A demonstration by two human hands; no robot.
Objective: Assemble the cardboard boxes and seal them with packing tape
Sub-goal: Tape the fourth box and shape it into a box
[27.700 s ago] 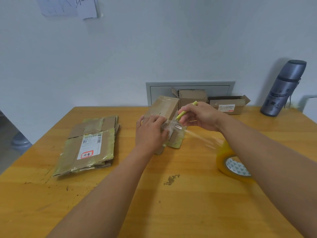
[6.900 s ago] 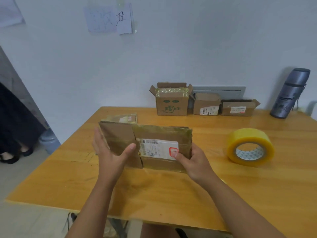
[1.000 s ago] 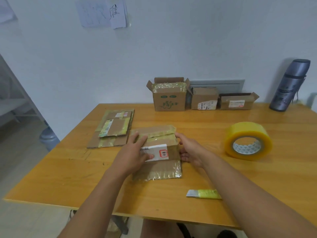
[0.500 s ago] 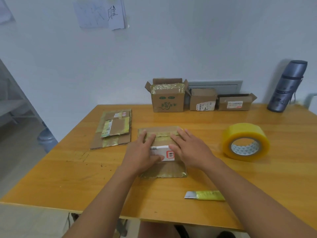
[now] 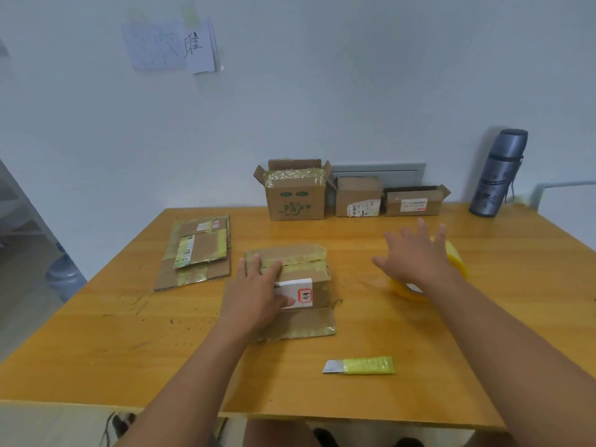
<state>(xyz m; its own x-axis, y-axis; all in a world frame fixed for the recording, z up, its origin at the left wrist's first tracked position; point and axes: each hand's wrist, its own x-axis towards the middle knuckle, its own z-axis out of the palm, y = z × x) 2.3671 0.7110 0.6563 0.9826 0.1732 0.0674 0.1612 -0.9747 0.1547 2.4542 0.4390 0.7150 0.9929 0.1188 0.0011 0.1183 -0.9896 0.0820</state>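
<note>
Two bare hands work over a wooden desk (image 5: 322, 391); the left hand (image 5: 254, 295) lies flat, fingers straight, pressing on a folded cardboard box (image 5: 306, 269) near the middle of the desk, its thumb over the white label (image 5: 298, 291) with a red-framed mark; the box's flaps are closed and streaked with old yellowish tape, and one flap sticks out flat toward the near edge. The right hand (image 5: 416, 256) hovers open with fingers spread, grasping nothing, just above and partly in front of the yellow roll of packing tape (image 5: 451, 256), which sits on the desk to the right of the box; whether the fingers touch the roll cannot be told. Near the front edge, right of centre, lies a small cutter (image 5: 361, 366) with a yellow-green handle and its blade pointing left. Left of the box a stack of flattened cartons (image 5: 200, 250) rests on the desk, apart from it. Along the far edge three assembled boxes stand in a row against the wall: a larger one with green print (image 5: 295, 201), a middle one (image 5: 358, 196) and a low one (image 5: 414, 201), all with top flaps open. A grey flask (image 5: 498, 175) stands upright at the far right corner; sheets of paper (image 5: 171, 45) hang on the wall.
</note>
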